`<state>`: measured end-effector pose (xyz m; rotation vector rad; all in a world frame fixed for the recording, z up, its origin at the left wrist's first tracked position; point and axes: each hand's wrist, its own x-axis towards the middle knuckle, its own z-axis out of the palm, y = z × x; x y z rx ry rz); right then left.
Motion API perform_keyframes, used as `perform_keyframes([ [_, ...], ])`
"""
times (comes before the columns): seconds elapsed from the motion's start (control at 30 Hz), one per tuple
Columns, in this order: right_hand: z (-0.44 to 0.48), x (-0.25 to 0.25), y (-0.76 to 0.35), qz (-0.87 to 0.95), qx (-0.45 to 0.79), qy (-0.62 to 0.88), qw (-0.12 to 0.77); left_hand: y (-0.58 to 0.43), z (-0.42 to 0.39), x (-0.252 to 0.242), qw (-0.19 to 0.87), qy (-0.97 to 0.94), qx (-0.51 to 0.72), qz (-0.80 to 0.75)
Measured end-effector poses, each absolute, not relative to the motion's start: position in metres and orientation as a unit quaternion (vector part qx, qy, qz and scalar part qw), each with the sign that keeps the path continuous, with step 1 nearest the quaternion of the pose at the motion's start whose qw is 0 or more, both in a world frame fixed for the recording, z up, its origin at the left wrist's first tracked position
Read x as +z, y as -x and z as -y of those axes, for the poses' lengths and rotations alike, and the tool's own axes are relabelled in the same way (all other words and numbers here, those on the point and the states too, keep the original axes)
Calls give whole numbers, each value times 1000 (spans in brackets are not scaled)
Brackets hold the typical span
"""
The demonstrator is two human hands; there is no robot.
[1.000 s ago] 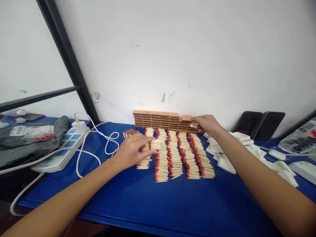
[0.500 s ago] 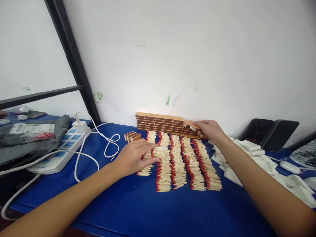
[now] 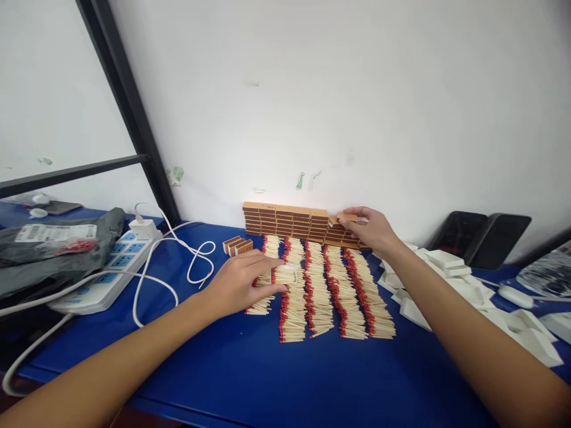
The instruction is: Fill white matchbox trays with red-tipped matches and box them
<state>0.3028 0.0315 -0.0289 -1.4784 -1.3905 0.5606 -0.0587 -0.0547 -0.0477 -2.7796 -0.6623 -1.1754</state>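
over blue table (image 3: 330, 371), right hand (image 3: 375, 230) pinches matchbox sleeve (image 3: 346, 217) farther left than before; left hand (image 3: 241, 282) still grips tray (image 3: 288, 268).

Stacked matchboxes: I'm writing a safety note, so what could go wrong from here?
The right hand pinches a matchbox near the right end of the stack; a nudge might topple part of it. The left hand holds a white tray over the match rows; a slip could knock them out of line.
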Motion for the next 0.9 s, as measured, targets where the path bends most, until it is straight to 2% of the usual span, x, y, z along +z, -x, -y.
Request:
perform_keyframes([
  [0.43, -36, -28, -321, 668, 53, 603, 433, 57, 55, -50, 22, 902, -377, 207],
  [0.63, -40, -35, -317, 692, 29, 558, 457, 58, 52, -51, 18, 901, -381, 208],
  [0.9, -45, -47, -312, 716, -79, 526, 452, 59, 53, -48, 28, 900, -383, 205],
])
